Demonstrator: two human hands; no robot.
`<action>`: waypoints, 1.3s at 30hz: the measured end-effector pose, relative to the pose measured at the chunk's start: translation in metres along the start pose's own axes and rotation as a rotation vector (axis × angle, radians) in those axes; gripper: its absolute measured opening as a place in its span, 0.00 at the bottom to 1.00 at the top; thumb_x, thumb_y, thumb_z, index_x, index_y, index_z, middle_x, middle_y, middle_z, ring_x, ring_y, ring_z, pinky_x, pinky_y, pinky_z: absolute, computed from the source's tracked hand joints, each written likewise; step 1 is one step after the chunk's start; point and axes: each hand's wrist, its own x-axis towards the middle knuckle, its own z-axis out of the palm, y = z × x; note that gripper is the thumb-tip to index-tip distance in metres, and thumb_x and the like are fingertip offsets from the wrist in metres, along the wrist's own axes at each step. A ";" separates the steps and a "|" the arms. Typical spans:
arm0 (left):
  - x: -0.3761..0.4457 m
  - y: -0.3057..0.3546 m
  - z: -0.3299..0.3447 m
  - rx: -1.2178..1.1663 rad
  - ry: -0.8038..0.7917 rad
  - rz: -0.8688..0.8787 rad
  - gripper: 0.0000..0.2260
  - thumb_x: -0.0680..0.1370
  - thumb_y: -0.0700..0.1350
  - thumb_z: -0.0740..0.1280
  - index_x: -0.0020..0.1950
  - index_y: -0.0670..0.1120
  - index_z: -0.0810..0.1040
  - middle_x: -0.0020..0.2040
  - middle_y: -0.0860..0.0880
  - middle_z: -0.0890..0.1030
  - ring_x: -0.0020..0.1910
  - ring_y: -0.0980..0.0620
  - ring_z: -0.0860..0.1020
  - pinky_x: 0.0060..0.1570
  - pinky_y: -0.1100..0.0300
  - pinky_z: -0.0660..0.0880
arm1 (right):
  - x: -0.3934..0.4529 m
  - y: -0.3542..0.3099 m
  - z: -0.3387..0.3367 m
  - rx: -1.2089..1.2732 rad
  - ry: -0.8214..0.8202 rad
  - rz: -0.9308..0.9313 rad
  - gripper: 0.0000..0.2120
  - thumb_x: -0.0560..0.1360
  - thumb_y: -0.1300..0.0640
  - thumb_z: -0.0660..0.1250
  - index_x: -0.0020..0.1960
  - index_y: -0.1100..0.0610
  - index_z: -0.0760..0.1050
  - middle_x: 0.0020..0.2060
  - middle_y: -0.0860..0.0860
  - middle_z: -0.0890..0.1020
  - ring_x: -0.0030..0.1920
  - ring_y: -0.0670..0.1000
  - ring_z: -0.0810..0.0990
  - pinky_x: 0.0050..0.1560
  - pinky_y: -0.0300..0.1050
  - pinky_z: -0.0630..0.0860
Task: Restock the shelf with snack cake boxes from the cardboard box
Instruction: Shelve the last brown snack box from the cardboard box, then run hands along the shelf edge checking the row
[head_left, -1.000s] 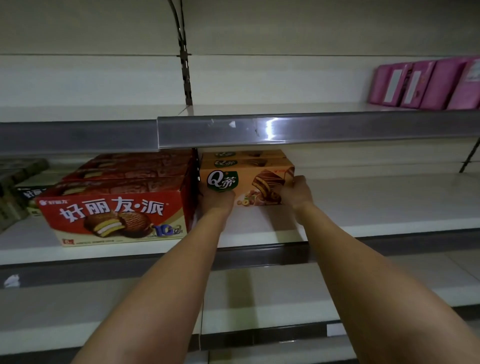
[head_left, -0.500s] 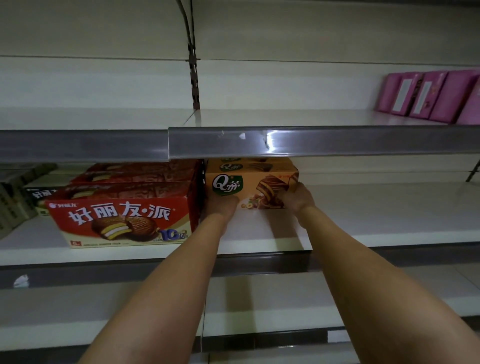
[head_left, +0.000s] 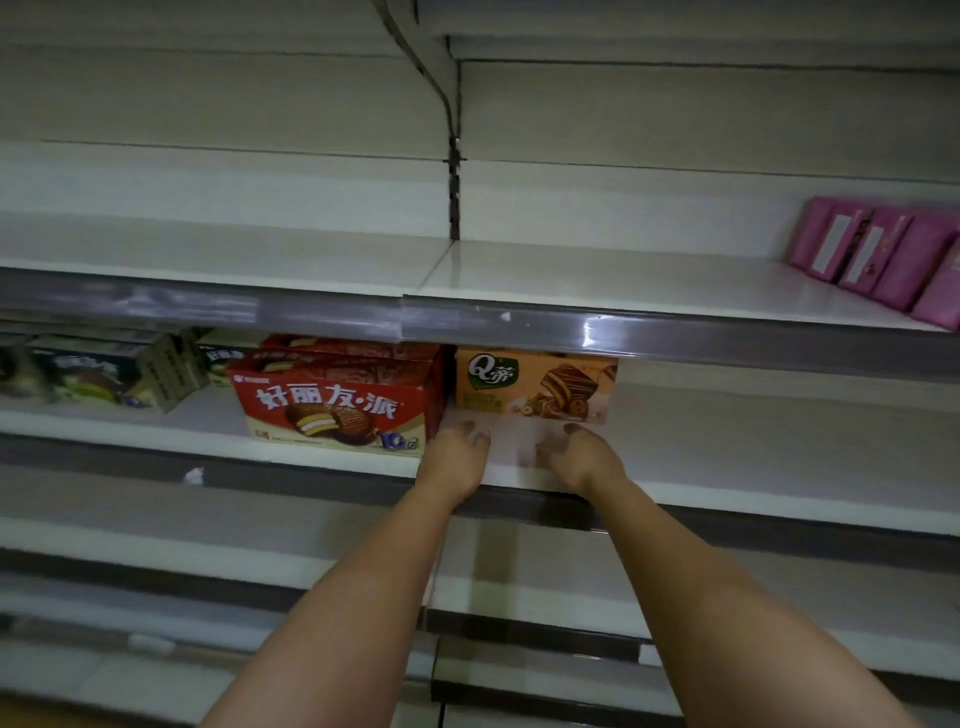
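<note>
Both the left hand (head_left: 457, 457) and right hand (head_left: 582, 457) have let go and drawn back, fingers loosely spread and empty, leaving the orange snack cake box (head_left: 535, 387) seated mid-frame on the shelf (head_left: 727, 457) beside the red boxes (head_left: 337, 400), so this placement looks finished.

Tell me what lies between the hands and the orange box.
Head view: only bare white shelf lies between the left hand, the right hand and the orange box. Neither hand touches the box.

Viewpoint: head-worn, close in front of the shelf (head_left: 727, 447)
Facing: forward, slightly down over both forearms
Views: one only, wide-angle, nothing shared
</note>
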 end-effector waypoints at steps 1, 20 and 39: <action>-0.009 -0.009 -0.010 0.024 0.027 -0.005 0.19 0.83 0.48 0.57 0.72 0.42 0.69 0.71 0.41 0.70 0.70 0.42 0.68 0.65 0.58 0.65 | -0.008 -0.008 0.006 -0.008 -0.005 -0.026 0.22 0.78 0.45 0.61 0.66 0.58 0.69 0.62 0.57 0.76 0.60 0.56 0.74 0.60 0.49 0.71; -0.219 -0.307 -0.237 0.045 0.323 -0.533 0.20 0.83 0.50 0.56 0.71 0.42 0.69 0.69 0.41 0.73 0.66 0.40 0.71 0.63 0.53 0.70 | -0.174 -0.211 0.233 -0.218 -0.306 -0.425 0.27 0.79 0.43 0.59 0.73 0.58 0.64 0.69 0.57 0.71 0.67 0.58 0.71 0.65 0.48 0.68; -0.460 -0.532 -0.404 -0.081 0.773 -1.192 0.20 0.82 0.49 0.60 0.72 0.43 0.69 0.67 0.43 0.74 0.61 0.43 0.75 0.53 0.56 0.71 | -0.336 -0.452 0.529 -0.524 -0.828 -1.013 0.30 0.80 0.40 0.56 0.73 0.59 0.63 0.69 0.56 0.71 0.66 0.56 0.71 0.63 0.50 0.71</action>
